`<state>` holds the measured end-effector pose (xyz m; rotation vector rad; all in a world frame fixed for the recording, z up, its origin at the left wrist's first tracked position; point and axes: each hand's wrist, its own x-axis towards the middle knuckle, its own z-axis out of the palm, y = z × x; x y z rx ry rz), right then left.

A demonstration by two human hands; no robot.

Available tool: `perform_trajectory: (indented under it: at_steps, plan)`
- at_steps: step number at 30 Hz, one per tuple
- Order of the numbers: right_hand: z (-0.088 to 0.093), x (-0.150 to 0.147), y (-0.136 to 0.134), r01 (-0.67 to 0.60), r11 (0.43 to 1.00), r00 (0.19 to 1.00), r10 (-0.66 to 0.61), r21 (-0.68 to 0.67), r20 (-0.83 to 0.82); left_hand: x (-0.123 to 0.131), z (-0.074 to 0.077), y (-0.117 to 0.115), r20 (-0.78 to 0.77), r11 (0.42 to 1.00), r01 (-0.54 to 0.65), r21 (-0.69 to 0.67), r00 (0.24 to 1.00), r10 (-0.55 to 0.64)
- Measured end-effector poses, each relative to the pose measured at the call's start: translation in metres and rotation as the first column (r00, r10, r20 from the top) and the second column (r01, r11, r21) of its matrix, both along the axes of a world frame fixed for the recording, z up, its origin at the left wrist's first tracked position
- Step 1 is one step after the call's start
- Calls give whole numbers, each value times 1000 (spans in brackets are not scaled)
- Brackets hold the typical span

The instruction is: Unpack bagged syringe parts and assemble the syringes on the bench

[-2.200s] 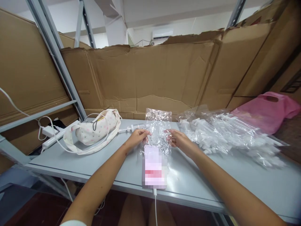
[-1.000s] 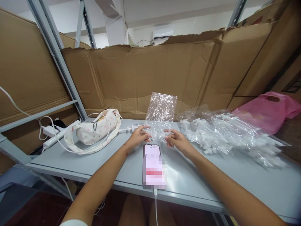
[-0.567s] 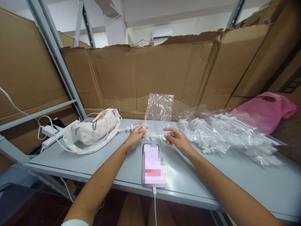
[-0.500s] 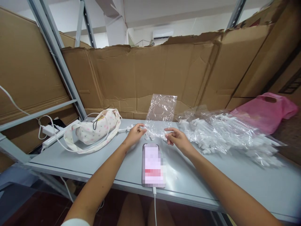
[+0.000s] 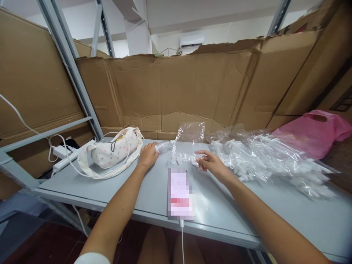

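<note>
My left hand [image 5: 148, 156] is closed around the near end of a clear plastic bottle [image 5: 164, 146], which lies nearly level with its white tip pointing right at the bag. A clear plastic bag [image 5: 191, 134] stands up a little from the table between my hands. At the bag's right edge, my right hand [image 5: 210, 164] pinches the film between thumb and fingers, the index finger extended. Small white round pieces [image 5: 176, 160] show at the bag's lower left; whether they are inside it I cannot tell.
A phone [image 5: 180, 194] with a white cable lies in front of my hands. To the right are several filled clear bags [image 5: 255, 157] and a pink plastic bag [image 5: 305, 134]. A floral pouch [image 5: 112, 152] and a power strip [image 5: 63, 163] lie left. Cardboard [image 5: 189, 88] walls the back.
My left hand has let go of the bag, moved left and taken hold of the clear bottle. The bag's top has sunk lower. My right hand stays at the bag's edge.
</note>
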<state>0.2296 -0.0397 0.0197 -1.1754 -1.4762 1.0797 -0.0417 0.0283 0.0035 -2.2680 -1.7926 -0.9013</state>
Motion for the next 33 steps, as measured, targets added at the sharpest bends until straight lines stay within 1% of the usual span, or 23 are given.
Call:
perform_trajectory:
  at_steps: [2, 4, 5, 6, 8, 9, 10, 12, 15, 18, 19, 20, 22, 24, 26, 27, 29, 30, 31, 33]
  plan:
    - [1, 0, -1, -21, 1000, 1000, 21, -3, 4, 2, 6, -3, 180, 995, -6, 95, 984, -11]
    - [2, -2, -1, -60, 998, 998, 60, -27, 2, 3, 12, -4, 390, 984, -8, 176, 919, -62]
    - [3, -4, 0, -87, 995, 996, 87, -49, -4, 3, 15, -4, 497, 980, -4, 199, 863, -97]
    - [4, -8, 1, -116, 990, 993, 115, -75, -14, 3, 17, -4, 598, 977, 0, 212, 791, -130]
    - [9, -17, 3, -181, 974, 984, 178, -136, -33, 2, 21, -3, 762, 976, 4, 218, 624, -173]
    - [13, -23, 5, -212, 964, 977, 208, -162, -40, 1, 23, -3, 819, 977, 5, 215, 545, -183]
    - [16, -29, 7, -242, 952, 970, 238, -186, -43, -1, 25, -2, 858, 977, 9, 214, 477, -193]
    - [23, -43, 11, -282, 933, 959, 279, -224, -45, -3, 29, -3, 903, 974, 32, 222, 369, -218]
    - [30, -65, 18, -277, 919, 959, 283, -279, -20, -6, 35, -5, 940, 965, 96, 243, 223, -259]
    - [32, -85, 26, -301, 903, 948, 318, -308, 6, -7, 40, -8, 966, 964, 144, 223, 102, -239]
    - [32, -91, 28, -302, 901, 944, 328, -311, 32, -7, 40, -9, 971, 965, 157, 212, 79, -226]
    - [32, -97, 30, -287, 908, 939, 329, -305, 95, -6, 40, -9, 975, 965, 167, 201, 65, -214]
    - [32, -108, 32, -227, 936, 910, 302, -268, 284, -5, 40, -9, 979, 965, 191, 182, 56, -196]
    - [32, -117, 32, -158, 966, 848, 240, -207, 472, -4, 38, -7, 982, 963, 216, 161, 62, -179]
    - [31, -123, 29, -87, 992, 752, 127, -94, 647, -3, 35, -5, 985, 962, 234, 140, 67, -160]
    - [31, -125, 27, -63, 998, 684, 53, -13, 728, -2, 33, -4, 986, 961, 243, 131, 70, -152]
    - [31, -127, 23, -61, 987, 511, -97, 148, 854, -1, 31, -2, 987, 956, 268, 116, 76, -141]
    - [31, -127, 21, -75, 976, 444, -150, 204, 883, 0, 30, -2, 988, 952, 288, 107, 78, -135]
    - [31, -126, 19, -88, 965, 397, -193, 246, 897, 1, 29, -2, 988, 944, 314, 96, 82, -128]
    - [33, -120, 17, -101, 933, 345, -294, 346, 892, 3, 29, -4, 989, 919, 389, 66, 97, -113]
